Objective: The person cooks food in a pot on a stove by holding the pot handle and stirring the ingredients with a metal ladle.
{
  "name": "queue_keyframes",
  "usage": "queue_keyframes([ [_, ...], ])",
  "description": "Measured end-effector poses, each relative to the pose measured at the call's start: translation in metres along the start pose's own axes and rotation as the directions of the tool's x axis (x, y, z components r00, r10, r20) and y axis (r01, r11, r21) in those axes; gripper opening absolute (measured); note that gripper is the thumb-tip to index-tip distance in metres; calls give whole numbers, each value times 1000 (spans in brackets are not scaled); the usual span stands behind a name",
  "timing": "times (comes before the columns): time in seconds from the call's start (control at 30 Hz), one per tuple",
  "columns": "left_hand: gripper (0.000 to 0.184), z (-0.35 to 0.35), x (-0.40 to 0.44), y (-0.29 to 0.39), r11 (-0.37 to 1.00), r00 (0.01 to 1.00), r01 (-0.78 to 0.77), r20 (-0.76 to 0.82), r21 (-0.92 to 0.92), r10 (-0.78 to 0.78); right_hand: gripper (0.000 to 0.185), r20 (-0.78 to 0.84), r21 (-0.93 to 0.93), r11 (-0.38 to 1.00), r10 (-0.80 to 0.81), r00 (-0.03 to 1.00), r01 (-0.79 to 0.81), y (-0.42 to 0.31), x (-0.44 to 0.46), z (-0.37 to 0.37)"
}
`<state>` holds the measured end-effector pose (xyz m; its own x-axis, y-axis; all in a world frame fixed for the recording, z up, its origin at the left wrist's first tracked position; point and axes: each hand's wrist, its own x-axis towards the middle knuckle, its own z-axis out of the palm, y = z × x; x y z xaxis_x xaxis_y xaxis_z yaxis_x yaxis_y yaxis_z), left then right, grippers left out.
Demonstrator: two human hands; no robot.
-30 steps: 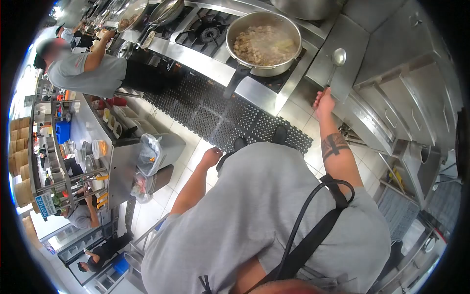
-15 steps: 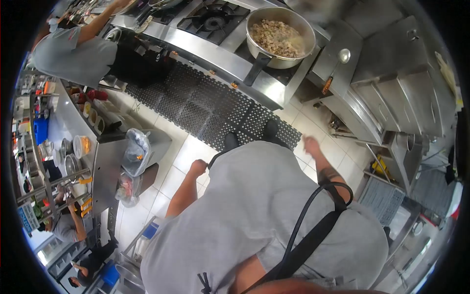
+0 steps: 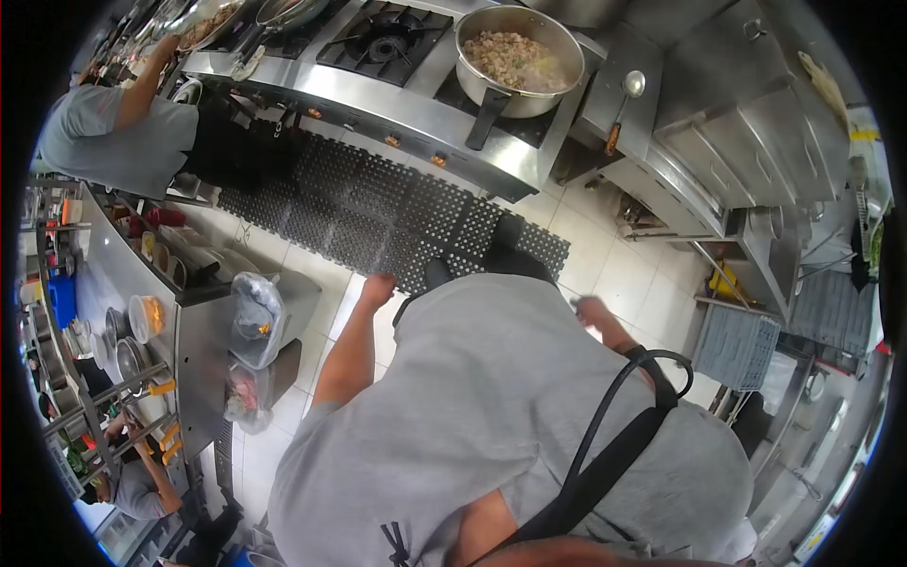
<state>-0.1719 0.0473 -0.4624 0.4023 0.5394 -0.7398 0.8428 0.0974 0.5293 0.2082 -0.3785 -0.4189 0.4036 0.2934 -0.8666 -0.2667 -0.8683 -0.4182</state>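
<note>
My left hand (image 3: 380, 289) hangs at my side with its fingers curled closed. Nothing sticks out of it, and below it is the tiled floor. On the other side, my right hand (image 3: 593, 312) is low beside my body, slightly blurred, so its fingers are hard to make out. Neither hand touches the stove. Ahead, a large pot (image 3: 470, 47) with a black handle sits on the stove, holding chopped browned food (image 3: 518, 62). A ladle (image 3: 634, 85) with an orange-and-black handle lies on the steel counter to the right of the pot.
A stove (image 3: 515, 163) with a bare burner (image 3: 385, 49) spans the front. Underfoot is a black perforated mat (image 3: 359, 213). A co-worker (image 3: 113, 132) stands at the left end of the stove. Lined bins (image 3: 257, 317) stand beside the left counter (image 3: 203, 345). A grey crate (image 3: 737, 345) is at right.
My view has shifted, with the stove and pot now a little higher and farther left. My left hand has moved up in the picture, and my right hand has dropped slightly closer to my body.
</note>
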Motion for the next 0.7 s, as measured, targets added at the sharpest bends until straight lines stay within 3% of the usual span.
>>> queue_keyframes([
  [0.07, 26, 0, 10, 5, 982, 983, -180, -20, 56, 181, 23, -102, 172, 980, -86, 991, 102, -56, -9, 6],
  [0.13, 26, 3, 15, 1, 979, 977, -198, -72, 37, 200, 21, -164, 228, 956, -151, 975, 187, -116, -26, 14],
  [0.2, 27, 5, 17, -2, 974, 971, -221, -106, -38, 216, 19, -157, 38, 965, -249, 956, 258, -150, -24, 18],
  [0.23, 27, 5, 11, -6, 973, 969, -226, -112, -39, 221, 19, -158, 36, 964, -257, 954, 265, -161, -23, 20],
  [0.3, 26, 7, -10, -12, 992, 994, -86, -68, -90, 80, 22, -49, -101, 954, -289, 956, 283, -177, -23, 25],
  [0.37, 22, 14, -8, -48, 998, 998, -23, -68, -56, 20, 22, -48, -144, 945, -303, 952, 293, -181, -19, 34],
  [0.4, 19, 18, -7, -77, 932, 953, -279, -56, 231, 299, 22, -50, -178, 938, -310, 949, 297, -180, -18, 37],
  [0.43, 16, 24, -5, -106, 725, 841, -485, 33, 489, 540, 22, -45, -189, 935, -312, 949, 299, -179, -19, 38],
  [0.5, 12, 44, 1, -158, 917, 954, -297, 31, 268, 299, 20, 42, -362, 899, -249, 968, 247, -174, -20, 38],
  [0.53, 12, 50, -10, -166, 919, 954, -294, 28, 261, 298, 20, 63, -462, 856, -228, 972, 231, -171, -17, 39],
  [0.6, 10, 57, -28, -178, 995, 994, 77, 70, 60, -81, 21, 56, -440, 877, -190, 980, 195, -166, -28, 36],
  [0.7, 10, 56, -61, -165, 997, 997, 50, 56, 59, -53, 22, 24, -412, 904, -112, 993, 112, -164, -39, 34],
])
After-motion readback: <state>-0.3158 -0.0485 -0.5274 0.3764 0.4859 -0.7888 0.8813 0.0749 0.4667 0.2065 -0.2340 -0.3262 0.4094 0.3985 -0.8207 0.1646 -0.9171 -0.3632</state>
